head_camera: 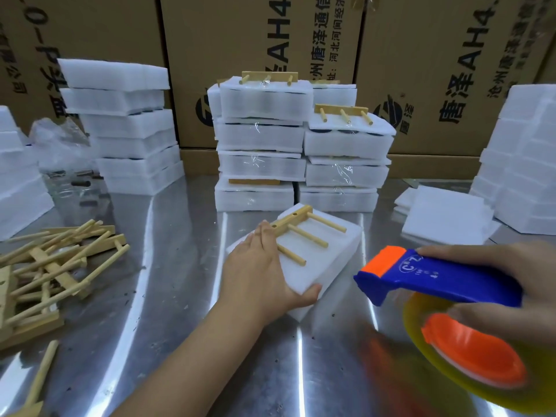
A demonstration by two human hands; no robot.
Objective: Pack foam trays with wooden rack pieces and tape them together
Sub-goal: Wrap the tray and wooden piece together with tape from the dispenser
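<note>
A white foam tray point(328, 257) lies on the steel table in front of me. On top of it rests a wooden rack piece point(296, 228), a bar with three dowel pegs. My left hand point(258, 269) grips the tray's near left corner, its thumb hooked under the front edge and its fingers touching the wooden bar. My right hand point(517, 284) holds a blue and orange tape dispenser point(445, 302) with a yellowish roll, in the air to the right of the tray and apart from it.
Stacks of taped foam packs point(261, 145) stand behind the tray, some with racks on top. Plain foam stacks stand at back left point(129, 127) and at right point(523, 164), with foam sheets point(445, 215). Loose wooden racks point(57, 263) pile at left. Cardboard boxes point(451, 70) wall the back.
</note>
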